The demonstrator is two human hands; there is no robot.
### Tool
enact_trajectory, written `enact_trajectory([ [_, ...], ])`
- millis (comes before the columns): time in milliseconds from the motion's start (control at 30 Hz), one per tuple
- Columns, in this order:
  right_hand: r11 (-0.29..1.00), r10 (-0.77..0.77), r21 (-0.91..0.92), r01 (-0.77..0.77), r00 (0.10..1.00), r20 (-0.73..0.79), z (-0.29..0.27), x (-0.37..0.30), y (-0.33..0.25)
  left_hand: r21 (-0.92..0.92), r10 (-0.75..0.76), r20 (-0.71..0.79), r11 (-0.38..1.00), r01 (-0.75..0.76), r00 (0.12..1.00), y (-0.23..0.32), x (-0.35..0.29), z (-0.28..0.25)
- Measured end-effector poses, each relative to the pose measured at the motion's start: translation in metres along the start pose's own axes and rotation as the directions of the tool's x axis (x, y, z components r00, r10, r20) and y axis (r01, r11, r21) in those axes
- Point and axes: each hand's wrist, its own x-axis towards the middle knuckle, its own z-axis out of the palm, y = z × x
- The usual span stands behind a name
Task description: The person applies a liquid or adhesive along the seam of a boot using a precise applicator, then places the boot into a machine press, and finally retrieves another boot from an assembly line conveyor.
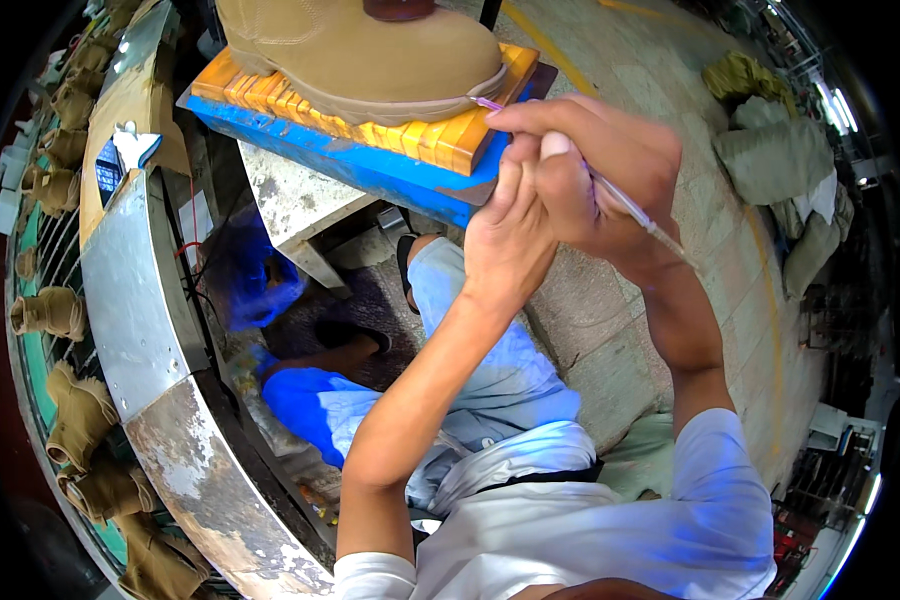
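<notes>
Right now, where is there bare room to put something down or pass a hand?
Bare metal shows on the ledge, below the small screen and right of the boot row. Bare floor shows between the right forearm and the cloth pile. Crowded: the yellow block, under a boot, with left hand and right hand at its right end.

Left of right hand (610, 160): tan round-toed boot (390, 60) on yellow slatted block (450, 145); farther left, curved metal ledge (135, 290). Right: green cloth bundle (770, 155).

Tan boot (400, 65), orange-yellow striped block (452, 147), bright blue base (370, 176)
</notes>
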Motion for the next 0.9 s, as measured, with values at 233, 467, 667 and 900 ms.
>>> enact_trajectory([
  [233,0.993,0.036,0.108,-0.043,0.997,0.064,-0.011,0.008,0.002,-0.134,0.009,0.080,0.991,0.002,0.997,-0.014,-0.003,-0.023],
  [467,0.955,0.049,0.286,-0.081,0.992,0.115,-0.007,0.013,-0.003,-0.237,-0.073,-0.110,0.970,0.045,0.991,-0.040,-0.025,-0.034],
  [667,0.908,0.105,0.410,-0.088,0.994,-0.017,0.020,0.006,-0.011,-0.337,-0.185,-0.207,0.935,0.108,0.961,-0.073,-0.037,-0.053],
  [900,0.872,0.063,0.490,0.017,0.987,-0.147,0.055,0.003,-0.024,-0.439,-0.246,-0.240,0.890,0.121,0.939,-0.117,-0.060,-0.064],
])
